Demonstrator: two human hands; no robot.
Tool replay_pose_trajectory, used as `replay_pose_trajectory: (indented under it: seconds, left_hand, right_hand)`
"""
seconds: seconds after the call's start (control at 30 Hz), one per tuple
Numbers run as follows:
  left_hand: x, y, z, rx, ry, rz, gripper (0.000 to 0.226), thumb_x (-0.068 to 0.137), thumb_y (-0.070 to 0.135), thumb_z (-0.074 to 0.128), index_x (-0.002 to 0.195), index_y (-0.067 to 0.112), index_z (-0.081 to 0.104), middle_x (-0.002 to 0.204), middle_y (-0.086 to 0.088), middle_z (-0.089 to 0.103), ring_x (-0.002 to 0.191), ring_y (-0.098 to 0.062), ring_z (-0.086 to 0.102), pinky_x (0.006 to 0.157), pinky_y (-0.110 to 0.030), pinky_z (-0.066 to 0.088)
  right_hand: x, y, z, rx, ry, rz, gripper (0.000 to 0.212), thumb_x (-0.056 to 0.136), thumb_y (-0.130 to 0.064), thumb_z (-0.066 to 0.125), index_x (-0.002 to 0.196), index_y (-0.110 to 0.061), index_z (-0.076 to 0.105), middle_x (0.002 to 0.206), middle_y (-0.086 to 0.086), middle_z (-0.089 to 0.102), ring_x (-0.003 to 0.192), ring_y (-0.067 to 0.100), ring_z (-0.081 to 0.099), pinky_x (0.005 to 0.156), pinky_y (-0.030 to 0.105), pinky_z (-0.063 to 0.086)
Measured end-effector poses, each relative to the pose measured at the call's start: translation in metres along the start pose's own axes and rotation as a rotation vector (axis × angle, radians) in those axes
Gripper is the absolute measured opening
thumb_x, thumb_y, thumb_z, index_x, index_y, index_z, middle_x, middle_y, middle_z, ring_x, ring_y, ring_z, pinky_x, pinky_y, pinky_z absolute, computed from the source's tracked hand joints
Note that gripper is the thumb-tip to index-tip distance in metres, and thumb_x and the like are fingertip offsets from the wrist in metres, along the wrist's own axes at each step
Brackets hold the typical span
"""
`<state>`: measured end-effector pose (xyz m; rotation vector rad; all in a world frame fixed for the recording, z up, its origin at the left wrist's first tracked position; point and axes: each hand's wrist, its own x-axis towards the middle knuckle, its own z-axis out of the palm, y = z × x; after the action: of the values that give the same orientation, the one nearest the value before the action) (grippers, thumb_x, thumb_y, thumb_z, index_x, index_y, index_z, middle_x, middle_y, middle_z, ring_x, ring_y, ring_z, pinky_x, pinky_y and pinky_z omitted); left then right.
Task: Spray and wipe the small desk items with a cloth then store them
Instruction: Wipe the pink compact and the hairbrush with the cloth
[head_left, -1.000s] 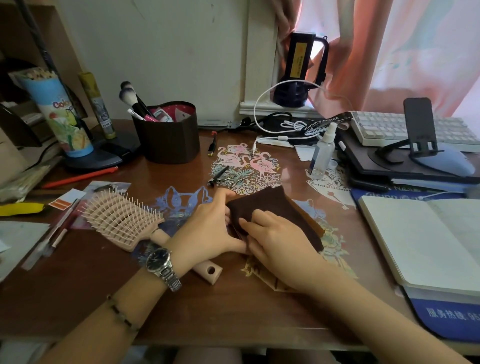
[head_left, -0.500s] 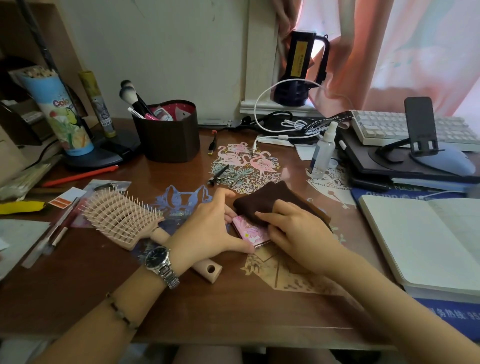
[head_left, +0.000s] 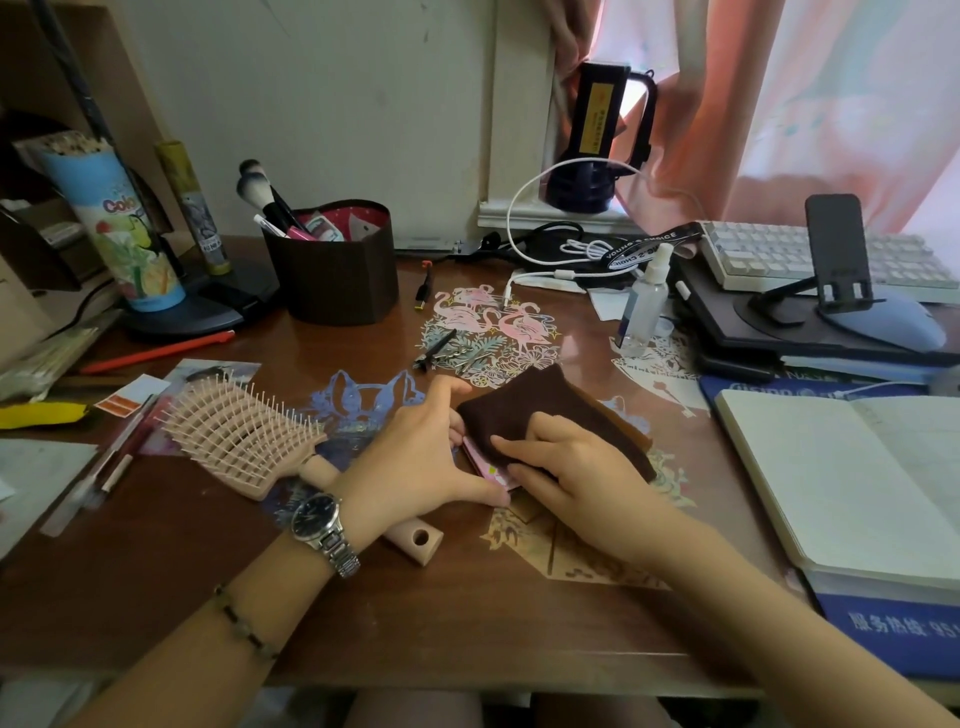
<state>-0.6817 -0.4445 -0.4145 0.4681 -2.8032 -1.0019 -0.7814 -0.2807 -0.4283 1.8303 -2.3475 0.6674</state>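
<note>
Two hands work together: the left hand (head_left: 415, 457) holds the pink thing (head_left: 491, 470), the right hand (head_left: 566, 462) presses the cloth (head_left: 535, 410), which might slip off.

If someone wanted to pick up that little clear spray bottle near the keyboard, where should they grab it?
Probably around the middle of the spray bottle, coming from the front left. It stands upright with a round, narrow body that fingers can wrap, and the desk is open on that side. The keyboard and cables crowd the back and right.
</note>
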Motion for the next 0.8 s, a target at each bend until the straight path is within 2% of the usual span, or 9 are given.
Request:
replay_pose_trajectory:
  seconds: [0.2,0.3,0.43,0.6,0.67,0.8]
  left_hand:
    - [0.001,-0.001,0.0,0.018,-0.008,0.006,0.106,0.051,0.053,0.086,0.135,0.027,0.027,0.109,0.012,0.053,0.099,-0.003,0.054,0.084,-0.018,0.044]
    - [0.001,0.0,0.0,0.036,-0.012,0.013,0.101,0.054,0.052,0.085,0.133,0.027,0.027,0.107,0.014,0.052,0.099,-0.003,0.053,0.086,-0.021,0.047]
    - [0.001,0.0,0.002,0.07,-0.038,0.024,0.101,0.057,0.051,0.084,0.133,0.03,0.022,0.112,0.012,0.051,0.104,-0.007,0.053,0.092,-0.031,0.048]
    - [0.003,0.005,0.005,0.11,-0.037,0.034,0.107,0.052,0.058,0.083,0.135,0.031,0.02,0.116,0.01,0.052,0.108,-0.01,0.051,0.094,-0.034,0.047]
    - [0.003,0.007,0.005,0.112,-0.026,0.035,0.101,0.052,0.055,0.084,0.129,0.027,0.026,0.113,0.01,0.054,0.104,-0.009,0.053,0.092,-0.033,0.049]
    - [0.003,0.01,0.0,0.15,-0.029,0.049,0.082,0.054,0.05,0.086,0.107,0.024,0.029,0.105,0.008,0.054,0.095,-0.009,0.056,0.083,-0.032,0.052]
  right_hand:
    - [0.001,0.004,-0.004,-0.098,0.009,-0.013,0.032,0.089,-0.024,0.054,0.116,-0.013,0.068,0.078,-0.005,0.048,0.069,0.016,0.049,0.057,0.025,0.037]
    - [-0.001,0.01,-0.007,-0.119,0.016,0.004,0.033,0.088,-0.023,0.054,0.116,-0.013,0.068,0.078,-0.003,0.051,0.069,0.018,0.051,0.056,0.029,0.043]
    - [-0.008,0.018,-0.014,-0.078,0.027,0.06,0.035,0.089,-0.024,0.051,0.119,-0.014,0.066,0.083,-0.002,0.053,0.075,0.016,0.055,0.06,0.026,0.043]
    - [-0.015,0.03,-0.021,0.023,0.063,0.156,0.031,0.095,-0.022,0.053,0.125,-0.02,0.062,0.088,-0.007,0.05,0.077,0.006,0.05,0.068,0.032,0.047]
    - [-0.016,0.032,-0.023,0.061,0.091,0.187,0.031,0.095,-0.021,0.053,0.124,-0.021,0.062,0.087,-0.007,0.05,0.077,0.006,0.051,0.07,0.03,0.046]
    - [-0.017,0.034,-0.026,0.117,0.118,0.209,0.03,0.095,-0.019,0.053,0.123,-0.021,0.063,0.085,-0.012,0.049,0.08,0.002,0.052,0.068,0.018,0.041]
